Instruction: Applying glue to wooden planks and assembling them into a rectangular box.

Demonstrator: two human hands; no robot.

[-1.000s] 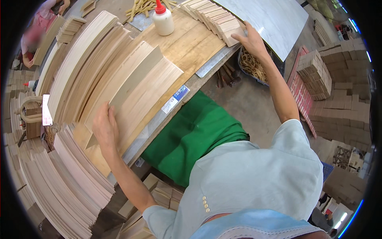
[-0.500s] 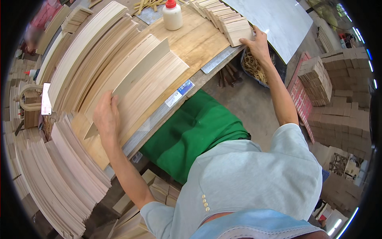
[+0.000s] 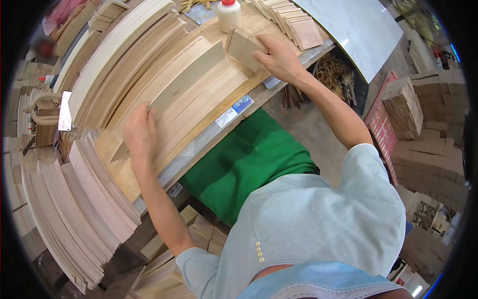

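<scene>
A long thin wooden board stands on edge across the pale boards lying on the bench. My left hand is closed around it near its left end. In my right hand is a small rectangular wooden panel, tilted and held close to the board's right end. Whether panel and board touch, I cannot tell. Behind my right hand, a row of similar small panels leans overlapped on the bench. A white glue bottle with a red cap stands beyond the board.
Tall stacks of long boards fill the bench's left side, with more strips at near left. A pale sheet lies at far right above a bin of wood shavings. Stacked panels stand right. Another person is at far left.
My right hand has taken a small panel from the row's near end and brought it left beside the standing board. My left hand keeps its grip on the board.
</scene>
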